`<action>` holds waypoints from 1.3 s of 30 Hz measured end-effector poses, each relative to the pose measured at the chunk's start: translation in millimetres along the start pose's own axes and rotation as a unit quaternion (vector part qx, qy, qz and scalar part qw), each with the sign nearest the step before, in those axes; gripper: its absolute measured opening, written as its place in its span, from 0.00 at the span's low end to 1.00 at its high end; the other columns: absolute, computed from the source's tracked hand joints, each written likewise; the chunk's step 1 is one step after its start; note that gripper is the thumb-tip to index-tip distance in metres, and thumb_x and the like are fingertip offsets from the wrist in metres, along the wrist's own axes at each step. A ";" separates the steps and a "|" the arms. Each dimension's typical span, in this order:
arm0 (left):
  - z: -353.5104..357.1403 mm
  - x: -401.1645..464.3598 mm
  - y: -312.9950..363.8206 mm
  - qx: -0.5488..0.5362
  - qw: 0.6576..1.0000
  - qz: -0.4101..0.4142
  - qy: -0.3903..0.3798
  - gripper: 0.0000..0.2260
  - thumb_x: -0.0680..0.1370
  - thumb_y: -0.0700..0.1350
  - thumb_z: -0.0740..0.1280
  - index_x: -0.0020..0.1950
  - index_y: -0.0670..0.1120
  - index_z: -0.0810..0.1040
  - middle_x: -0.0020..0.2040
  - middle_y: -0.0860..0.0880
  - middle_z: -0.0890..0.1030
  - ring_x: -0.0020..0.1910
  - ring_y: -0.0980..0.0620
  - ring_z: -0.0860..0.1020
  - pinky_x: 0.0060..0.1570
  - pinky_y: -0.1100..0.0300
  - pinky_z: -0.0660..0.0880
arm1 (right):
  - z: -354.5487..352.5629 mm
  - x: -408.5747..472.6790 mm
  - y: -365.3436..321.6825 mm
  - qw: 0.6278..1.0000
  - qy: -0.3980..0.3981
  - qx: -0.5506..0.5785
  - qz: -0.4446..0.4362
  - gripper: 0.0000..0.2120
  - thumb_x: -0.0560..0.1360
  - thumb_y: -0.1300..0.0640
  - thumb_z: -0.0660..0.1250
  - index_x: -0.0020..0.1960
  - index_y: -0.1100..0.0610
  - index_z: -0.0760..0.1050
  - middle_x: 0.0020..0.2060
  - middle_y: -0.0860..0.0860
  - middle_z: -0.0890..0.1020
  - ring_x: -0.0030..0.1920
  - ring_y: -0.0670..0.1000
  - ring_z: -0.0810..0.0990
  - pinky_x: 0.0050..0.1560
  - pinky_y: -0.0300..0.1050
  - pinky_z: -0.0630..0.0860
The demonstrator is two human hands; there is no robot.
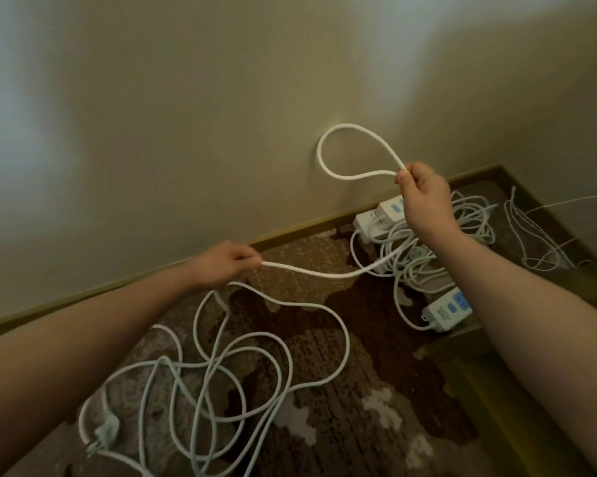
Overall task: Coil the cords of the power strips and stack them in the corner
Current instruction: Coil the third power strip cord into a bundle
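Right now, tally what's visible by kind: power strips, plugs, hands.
White power strips: 3, two stacked by the baseboard and one nearer on the carpet
Pale three-pin plugs: 1, on the carpet at lower left
Bare hands: 2, left hand and right hand, each pinching the white cord
Total: 6

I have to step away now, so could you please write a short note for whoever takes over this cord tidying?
Right hand: raised, pinching the first loop of a white cord.
Left hand: gripping the same cord lower down, stretched between both hands.
The rest of that cord lies tangled on the carpet, its plug near the left forearm.
By the corner: two power strips in a heap of cords, a third nearer.
Done: one loop.
Left: finish coiling, then stack everything in the corner.
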State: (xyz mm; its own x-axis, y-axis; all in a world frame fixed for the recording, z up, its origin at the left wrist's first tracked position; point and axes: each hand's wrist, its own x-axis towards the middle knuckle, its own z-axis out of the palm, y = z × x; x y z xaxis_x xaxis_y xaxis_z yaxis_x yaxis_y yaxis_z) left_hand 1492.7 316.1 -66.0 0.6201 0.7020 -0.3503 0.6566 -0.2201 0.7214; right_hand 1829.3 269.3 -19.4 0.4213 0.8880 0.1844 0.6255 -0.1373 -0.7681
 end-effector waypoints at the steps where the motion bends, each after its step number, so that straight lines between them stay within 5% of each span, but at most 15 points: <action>1: -5.5 -7.0 -9.4 -0.029 0.999 -0.023 -0.008 0.11 0.80 0.45 0.63 0.49 0.40 0.82 0.41 0.45 0.80 0.39 0.54 0.74 0.36 0.65 0.70 | -0.4 0.9 1.1 1.000 0.013 -0.003 0.004 0.12 0.82 0.54 0.57 0.46 0.59 0.74 0.32 0.48 0.71 0.34 0.47 0.69 0.35 0.46 0.64; 5: -21.1 -24.8 -32.4 -0.089 0.994 -0.051 -0.040 0.10 0.80 0.44 0.62 0.53 0.44 0.83 0.36 0.52 0.80 0.35 0.56 0.74 0.31 0.63 0.69 | -2.3 6.8 3.5 0.999 0.048 0.000 0.015 0.13 0.82 0.53 0.57 0.45 0.61 0.72 0.32 0.48 0.70 0.33 0.46 0.68 0.33 0.45 0.64; 8: -24.4 -28.2 -38.8 -0.108 0.991 -0.067 -0.031 0.11 0.80 0.41 0.61 0.55 0.40 0.81 0.36 0.48 0.78 0.34 0.51 0.71 0.30 0.64 0.67 | -4.7 8.5 4.0 0.997 0.076 0.015 0.016 0.14 0.82 0.54 0.58 0.45 0.64 0.72 0.30 0.48 0.68 0.29 0.41 0.65 0.29 0.36 0.61; 12: -15.0 -23.3 -19.9 -0.130 0.988 -0.079 -0.013 0.10 0.80 0.41 0.62 0.47 0.45 0.83 0.27 0.54 0.74 0.26 0.59 0.69 0.26 0.66 0.65 | -5.0 8.8 4.1 0.997 0.064 0.017 0.028 0.14 0.82 0.54 0.57 0.47 0.63 0.73 0.32 0.48 0.69 0.32 0.46 0.66 0.31 0.41 0.64; 15: -3.4 -5.2 22.8 -0.049 0.998 -0.008 0.041 0.09 0.78 0.44 0.66 0.39 0.53 0.82 0.28 0.56 0.75 0.29 0.59 0.70 0.30 0.67 0.66 | 1.3 4.2 -0.2 0.999 0.006 0.016 0.040 0.12 0.83 0.53 0.56 0.47 0.59 0.74 0.34 0.51 0.72 0.35 0.49 0.70 0.36 0.46 0.66; 20: 34.2 27.6 91.5 0.075 0.989 0.072 0.108 0.09 0.79 0.49 0.63 0.47 0.49 0.82 0.44 0.51 0.82 0.43 0.55 0.76 0.44 0.59 0.70 | 17.7 -4.7 -22.6 0.988 -0.141 0.029 0.048 0.12 0.83 0.54 0.57 0.45 0.56 0.74 0.33 0.51 0.76 0.32 0.48 0.73 0.34 0.43 0.68; 25: 40.2 47.6 120.9 0.076 0.980 0.099 0.153 0.10 0.77 0.49 0.64 0.41 0.48 0.82 0.38 0.51 0.81 0.40 0.52 0.78 0.39 0.59 0.68 | 38.6 -19.0 -28.5 0.969 -0.233 0.055 0.067 0.13 0.83 0.56 0.58 0.40 0.56 0.72 0.28 0.47 0.80 0.23 0.43 0.75 0.26 0.36 0.70; 31: 34.8 53.5 122.1 0.014 0.978 0.070 0.197 0.15 0.74 0.50 0.66 0.27 0.56 0.76 0.29 0.58 0.77 0.32 0.64 0.75 0.33 0.68 0.65 | 46.1 -24.0 -19.5 0.950 -0.278 0.114 0.087 0.15 0.84 0.55 0.56 0.41 0.55 0.73 0.27 0.50 0.81 0.30 0.51 0.79 0.37 0.47 0.71; 39: 19.2 45.0 107.2 -0.017 0.986 0.041 0.159 0.11 0.72 0.54 0.71 0.35 0.49 0.76 0.28 0.54 0.75 0.27 0.59 0.70 0.29 0.62 0.65 | 45.2 -24.2 -13.1 0.978 -0.195 0.063 0.035 0.14 0.83 0.54 0.58 0.41 0.57 0.73 0.27 0.46 0.72 0.25 0.38 0.70 0.32 0.42 0.66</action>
State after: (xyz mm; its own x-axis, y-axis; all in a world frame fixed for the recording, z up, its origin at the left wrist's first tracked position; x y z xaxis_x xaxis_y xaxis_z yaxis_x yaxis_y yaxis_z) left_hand 1599.3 311.1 -15.9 0.5012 0.8607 -0.0895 0.5918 -0.2655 0.7611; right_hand 1781.3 269.4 -41.5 0.1626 0.9816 -0.0999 0.5072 -0.1700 -0.8449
